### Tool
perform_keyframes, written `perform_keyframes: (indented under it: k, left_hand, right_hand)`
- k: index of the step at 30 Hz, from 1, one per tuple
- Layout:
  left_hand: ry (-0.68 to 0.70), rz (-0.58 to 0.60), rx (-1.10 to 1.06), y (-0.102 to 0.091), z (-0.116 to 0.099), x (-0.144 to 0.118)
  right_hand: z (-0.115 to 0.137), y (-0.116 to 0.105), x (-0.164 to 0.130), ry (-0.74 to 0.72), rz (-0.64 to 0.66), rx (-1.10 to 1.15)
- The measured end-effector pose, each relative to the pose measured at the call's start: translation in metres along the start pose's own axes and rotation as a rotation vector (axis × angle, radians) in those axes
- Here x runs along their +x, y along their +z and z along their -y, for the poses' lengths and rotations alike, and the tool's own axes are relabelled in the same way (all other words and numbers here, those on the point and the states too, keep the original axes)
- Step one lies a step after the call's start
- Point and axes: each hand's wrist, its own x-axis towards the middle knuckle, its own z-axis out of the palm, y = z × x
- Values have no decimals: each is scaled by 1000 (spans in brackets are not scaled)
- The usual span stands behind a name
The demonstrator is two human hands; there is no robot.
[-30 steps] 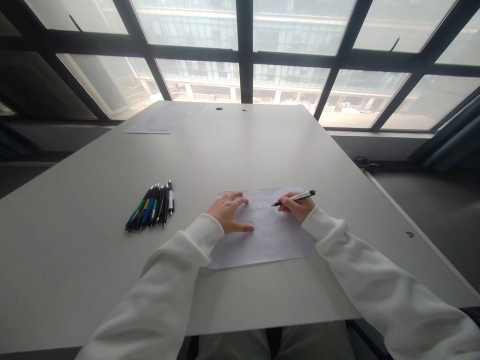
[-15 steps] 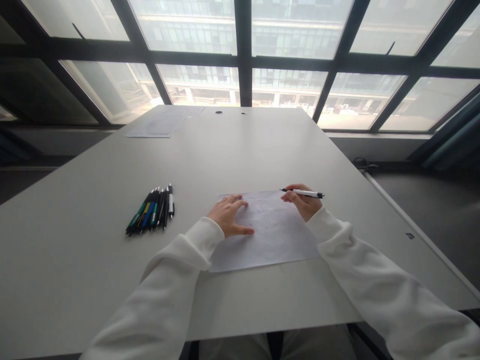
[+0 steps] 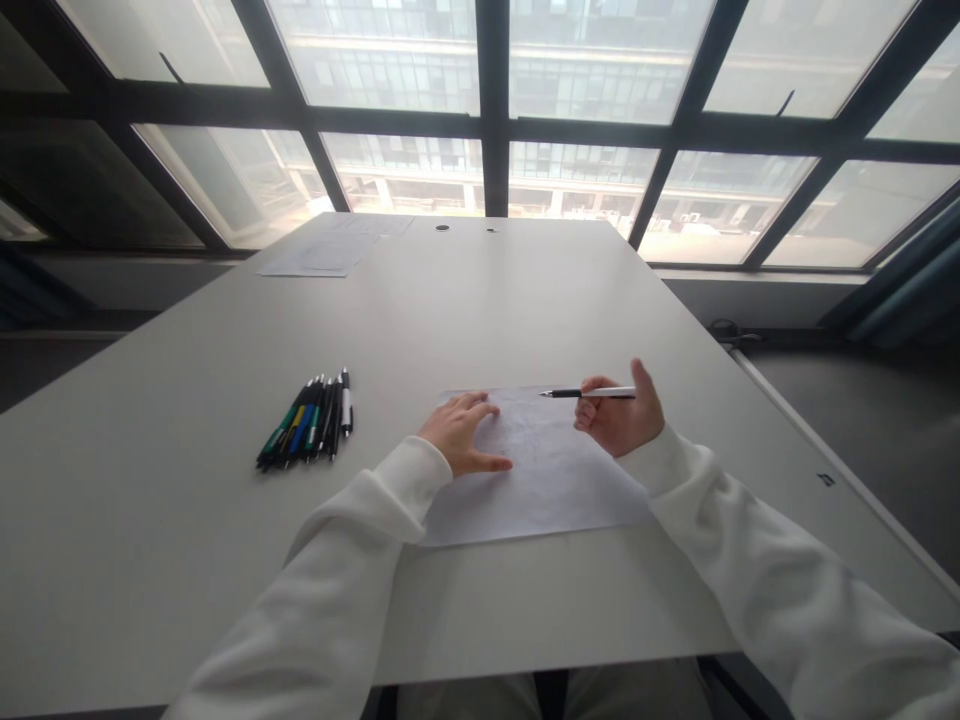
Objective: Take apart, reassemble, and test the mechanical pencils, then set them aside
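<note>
Right hand (image 3: pixel 621 418) holds pen (image 3: pixel 589 393) above paper (image 3: pixel 547 480); left hand (image 3: pixel 459 433) flat on it.

A sheet of paper (image 3: pixel 540 480) is laid on the table (image 3: pixel 187 560) under and between the two hands. The left hand (image 3: pixel 463 432) is spread flat on the sheet's left part. The right hand (image 3: pixel 619 415) is raised just above the sheet's right far corner, and a pen (image 3: pixel 589 393) is gripped in it, lying level with its tip pointed left. A bundle of pens (image 3: pixel 307 430) is laid on the table well to the left of the left hand. More sheets (image 3: pixel 330 250) are found far beyond the left hand, near the table's far edge.
</note>
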Motion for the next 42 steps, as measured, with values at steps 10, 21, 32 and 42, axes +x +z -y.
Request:
perform_keyframes:
  k: [10,21,32,42]
  left_hand:
    - [0,-11,-1,-1,-1,0]
    - [34,-41,22,5,11,3]
    - [38,-58,38,7,11,4]
    - [18,-60,19,7,7,1]
  right_hand:
    - [6,2,-2,119,90,185]
    - [10,-9,7,36,-45,-96]
    - [84,-138,28,-114,-904,-1445]
    - [89,-170,67,-104,-1088,-1814]
